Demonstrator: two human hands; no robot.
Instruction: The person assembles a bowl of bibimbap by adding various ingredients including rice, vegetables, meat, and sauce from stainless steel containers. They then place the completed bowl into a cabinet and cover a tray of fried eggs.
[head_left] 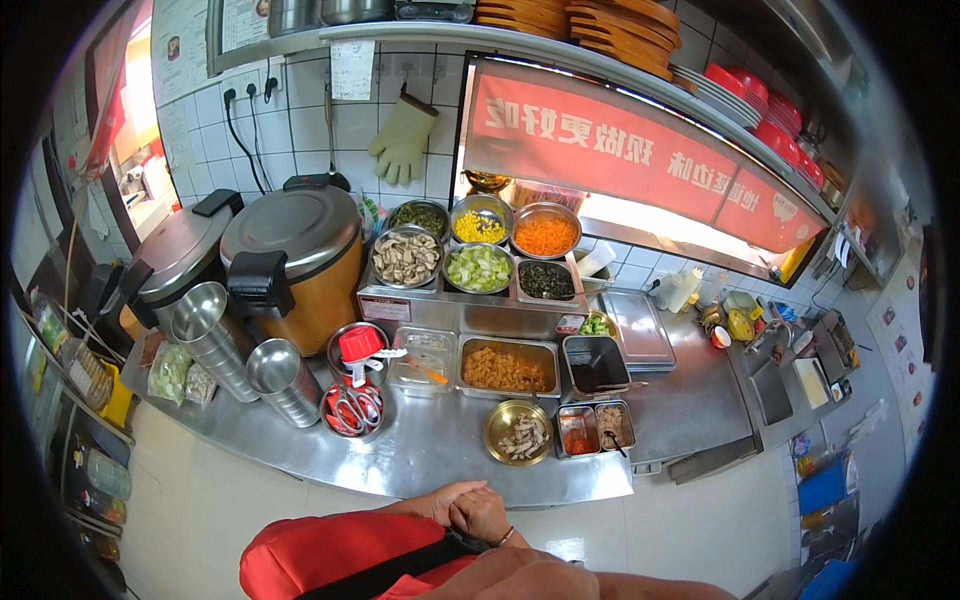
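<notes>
My left hand (446,499) and my right hand (484,516) are clasped together in front of me, near the table's front edge, with fingers closed and no object showing between them. A band circles my right wrist. Nearest them on the steel counter (440,470) is a gold-coloured bowl (491,431) holding pale, browned slices. To its right, a divided steel container (596,404) holds an orange-red food and a pale shredded food, with a dark-handled utensil in it. Behind the bowl sits a steel pan (508,340) of brown chopped food.
Bowls of mushrooms (405,257), cucumber (477,268), corn (482,228) and carrot (546,236) stand on a raised rack. Left are large lidded cookers (292,250), stacked steel cups (283,380) and scissors (354,408). A sink (770,390) is at right; a shelf (420,32) runs overhead.
</notes>
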